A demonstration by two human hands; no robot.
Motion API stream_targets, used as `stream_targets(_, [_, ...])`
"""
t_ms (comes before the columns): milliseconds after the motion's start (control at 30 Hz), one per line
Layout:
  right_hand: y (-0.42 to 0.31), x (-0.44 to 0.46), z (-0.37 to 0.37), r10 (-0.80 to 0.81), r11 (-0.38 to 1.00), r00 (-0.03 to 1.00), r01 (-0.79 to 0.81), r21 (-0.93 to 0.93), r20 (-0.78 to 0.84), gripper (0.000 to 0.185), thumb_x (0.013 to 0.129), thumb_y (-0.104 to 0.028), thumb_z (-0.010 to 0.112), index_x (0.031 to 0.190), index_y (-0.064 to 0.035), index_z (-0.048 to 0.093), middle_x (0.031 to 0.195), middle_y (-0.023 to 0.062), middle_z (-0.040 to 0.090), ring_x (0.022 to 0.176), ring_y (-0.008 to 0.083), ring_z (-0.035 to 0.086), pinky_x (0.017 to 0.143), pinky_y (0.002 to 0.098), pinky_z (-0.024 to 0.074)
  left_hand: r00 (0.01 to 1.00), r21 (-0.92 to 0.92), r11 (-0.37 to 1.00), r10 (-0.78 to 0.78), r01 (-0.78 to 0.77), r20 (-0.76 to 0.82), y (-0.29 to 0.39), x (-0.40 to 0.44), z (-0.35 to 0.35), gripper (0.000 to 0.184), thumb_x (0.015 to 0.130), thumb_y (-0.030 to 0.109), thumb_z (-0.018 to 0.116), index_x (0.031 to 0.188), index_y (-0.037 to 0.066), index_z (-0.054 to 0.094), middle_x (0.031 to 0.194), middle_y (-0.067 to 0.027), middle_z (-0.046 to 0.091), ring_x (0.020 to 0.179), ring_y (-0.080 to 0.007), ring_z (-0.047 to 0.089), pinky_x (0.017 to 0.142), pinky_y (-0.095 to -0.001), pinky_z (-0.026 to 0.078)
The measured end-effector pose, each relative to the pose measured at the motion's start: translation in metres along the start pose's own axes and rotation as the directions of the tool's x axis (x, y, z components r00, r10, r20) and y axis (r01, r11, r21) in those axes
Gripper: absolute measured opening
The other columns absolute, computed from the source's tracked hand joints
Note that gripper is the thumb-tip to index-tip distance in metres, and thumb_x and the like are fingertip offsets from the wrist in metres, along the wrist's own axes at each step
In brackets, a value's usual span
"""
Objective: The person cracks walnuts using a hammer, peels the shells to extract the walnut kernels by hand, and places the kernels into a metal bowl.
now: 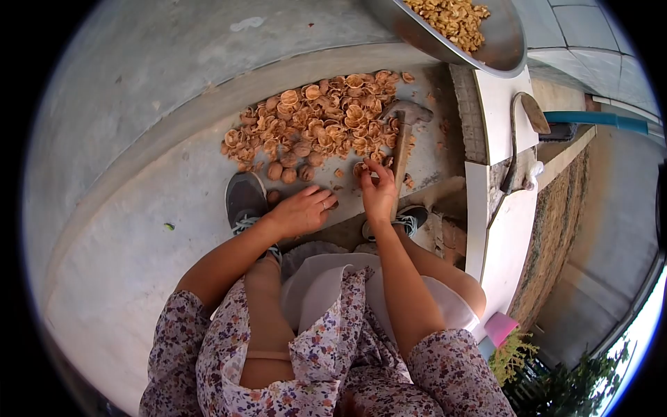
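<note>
My right hand [379,194] pinches a piece of cracked walnut shell [359,168] between thumb and fingers, at the near edge of a heap of broken walnut shells [326,115]. Lower and to the left, my left hand [306,210] is curled over the concrete with its fingers together. A brown bit of walnut [333,206] shows at its fingertips, mostly hidden. Several whole walnuts [288,175] lie between this hand and the heap. Just right of my right hand rests a hammer [401,149], its head on the shells and its wooden handle towards me.
A metal bowl [511,45] holding walnut kernels [455,24] stands at the upper right. A curved-handled tool [515,139] lies on the white-tiled ledge [500,229]. My shoes [245,198] flank the work spot. A pink pot [500,329] is at the lower right.
</note>
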State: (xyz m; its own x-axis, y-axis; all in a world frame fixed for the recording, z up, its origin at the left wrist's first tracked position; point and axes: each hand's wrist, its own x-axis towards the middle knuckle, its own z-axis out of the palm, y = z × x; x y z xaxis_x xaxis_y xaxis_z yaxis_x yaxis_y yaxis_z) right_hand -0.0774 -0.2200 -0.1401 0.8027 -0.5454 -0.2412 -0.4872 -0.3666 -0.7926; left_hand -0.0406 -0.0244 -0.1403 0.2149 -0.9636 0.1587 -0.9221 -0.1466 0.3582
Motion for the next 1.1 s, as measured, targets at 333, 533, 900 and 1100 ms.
stream_targets(333, [-0.026, -0.017, 0.001, -0.35, 0.849, 0.936, 0.335, -0.408, 0.041, 0.022, 0.071, -0.008, 0.069, 0.092, -0.0076, 0.063, 0.095, 0.0115, 0.053, 0.089, 0.031, 0.054, 0.079, 0.0405, 0.0447, 1.0, 0.064, 0.998, -0.007, 0.006, 0.006, 0.002, -0.002, -0.008, 0.013, 0.07, 0.013, 0.056, 0.074, 0.005, 0.065, 0.118, -0.0103, 0.056, 0.112, -0.0218, 0.048, 0.096, -0.0331, 0.036])
stream_targets(533, [-0.018, -0.02, 0.021, -0.301, 0.852, 0.918, 0.38, -0.36, 0.257, 0.016, 0.071, -0.015, 0.072, 0.082, -0.0077, 0.064, 0.083, 0.0088, 0.055, 0.076, 0.0291, 0.056, 0.071, 0.0406, 0.0465, 0.991, -0.006, 0.998, -0.062, 0.063, 0.117, 0.003, -0.004, -0.018, 0.017, 0.069, 0.012, 0.055, 0.077, 0.001, 0.065, 0.115, -0.0105, 0.058, 0.113, -0.0229, 0.047, 0.096, -0.0337, 0.036])
stream_targets(900, [-0.261, 0.054, -0.099, -0.743, 0.617, 0.553, 0.784, -0.067, -0.377, 0.038, 0.08, -0.005, 0.069, 0.113, 0.0007, 0.053, 0.092, 0.0072, 0.057, 0.076, 0.0091, 0.052, 0.062, 0.0218, 0.0453, 0.987, -0.035, 0.989, -0.144, 0.147, 0.077, 0.001, -0.006, -0.007, 0.011, 0.072, 0.011, 0.057, 0.079, 0.005, 0.063, 0.103, -0.0081, 0.059, 0.102, -0.0215, 0.051, 0.092, -0.0336, 0.039])
stream_targets(1100, [-0.109, 0.023, -0.07, -0.183, 0.981, 0.971, 0.169, -0.099, -0.157, 0.033, 0.085, -0.013, 0.063, 0.113, -0.0015, 0.049, 0.097, 0.0091, 0.055, 0.085, 0.0181, 0.055, 0.073, 0.0297, 0.0447, 0.972, -0.016, 0.974, -0.226, 0.225, -0.065, 0.001, -0.001, -0.004, 0.026, 0.074, 0.009, 0.056, 0.099, 0.004, 0.057, 0.1, -0.009, 0.056, 0.091, -0.0231, 0.055, 0.076, -0.0338, 0.049])
